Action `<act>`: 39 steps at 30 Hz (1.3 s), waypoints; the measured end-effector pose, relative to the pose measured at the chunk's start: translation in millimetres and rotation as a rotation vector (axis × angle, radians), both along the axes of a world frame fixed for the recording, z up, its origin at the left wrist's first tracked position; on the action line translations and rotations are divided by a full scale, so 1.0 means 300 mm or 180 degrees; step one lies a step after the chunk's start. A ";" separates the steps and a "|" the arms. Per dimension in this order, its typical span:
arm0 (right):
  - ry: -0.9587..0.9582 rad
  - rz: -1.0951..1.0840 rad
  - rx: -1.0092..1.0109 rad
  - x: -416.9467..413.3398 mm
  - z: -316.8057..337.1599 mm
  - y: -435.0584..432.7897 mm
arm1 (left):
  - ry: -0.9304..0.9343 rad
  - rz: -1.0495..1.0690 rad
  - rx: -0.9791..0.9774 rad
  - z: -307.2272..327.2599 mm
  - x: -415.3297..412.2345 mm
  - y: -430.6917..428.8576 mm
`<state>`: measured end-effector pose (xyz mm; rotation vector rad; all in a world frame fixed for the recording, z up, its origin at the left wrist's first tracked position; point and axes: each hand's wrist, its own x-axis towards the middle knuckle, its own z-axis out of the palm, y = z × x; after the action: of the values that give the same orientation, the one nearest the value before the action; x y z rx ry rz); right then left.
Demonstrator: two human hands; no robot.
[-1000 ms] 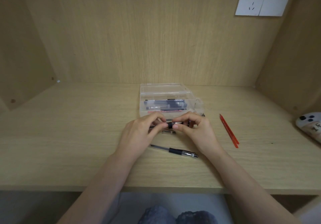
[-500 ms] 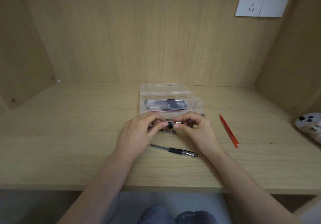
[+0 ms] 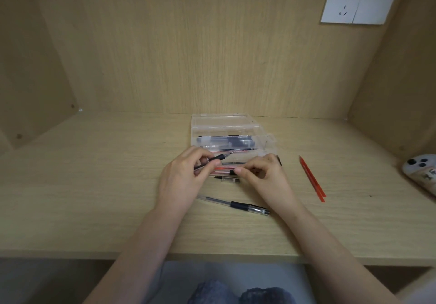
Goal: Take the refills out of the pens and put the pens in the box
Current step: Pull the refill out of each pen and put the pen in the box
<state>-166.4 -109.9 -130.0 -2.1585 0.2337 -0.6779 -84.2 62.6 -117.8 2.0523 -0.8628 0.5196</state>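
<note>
1. Pale wood desk (image 3: 94,185) inside a wooden alcove, with a wall socket (image 3: 358,2) on the back panel.
2. Left fingers (image 3: 203,156) are curled round a slim pen (image 3: 223,162), thumb on its black grip, its fine tip angled up and to the right.
3. Right fingertips (image 3: 238,170) are pinched tightly on a small dark part (image 3: 232,172); too little shows to name it.
4. A second ago both hands met on one pen; now the left hand (image 3: 184,181) and right hand (image 3: 264,178) are a little apart, so the pen seems to have come undone.
5. My reading: the refill can now be drawn out, and this pen is not yet in the box.
6. A red-tinted pen (image 3: 223,168) lies between the hands, and a short clear piece (image 3: 230,179) lies just in front of it.
7. Behind them stands the clear box (image 3: 195,124), open, with dark pens already inside.
8. Nearer the person lies a black pen (image 3: 236,205), seemingly untouched.
9. Well to the right lie red refills (image 3: 311,178), and a white object (image 3: 422,171) sits at the desk's edge.
</note>
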 end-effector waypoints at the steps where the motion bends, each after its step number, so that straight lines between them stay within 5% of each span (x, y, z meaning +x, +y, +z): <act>1: 0.0060 0.0023 -0.0211 0.002 -0.004 0.001 | -0.0001 -0.0015 -0.0003 -0.001 0.000 0.000; 10: 0.0187 0.0168 -0.0336 0.002 -0.003 0.003 | 0.0017 -0.0201 0.0129 -0.009 0.001 -0.006; 21: -0.0376 0.0583 0.1416 -0.026 0.058 0.004 | 0.0085 -0.0621 0.0247 -0.019 0.006 -0.013; 29: -0.1213 0.0217 0.2947 -0.035 0.100 -0.078 | 0.0206 -0.0677 0.0230 -0.021 0.005 -0.010; 32: -0.0993 -0.0280 0.2679 -0.048 0.151 -0.146 | 0.0234 -0.0748 0.0255 -0.021 0.005 -0.013; 39: 0.0622 -0.1073 0.0846 -0.018 0.153 -0.246 | 0.0242 -0.0742 0.0350 -0.020 0.001 -0.013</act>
<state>-171.8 -183.7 -84.0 -1.9444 0.7621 -0.5827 -83.9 58.6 -123.7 2.0209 -1.0881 0.2702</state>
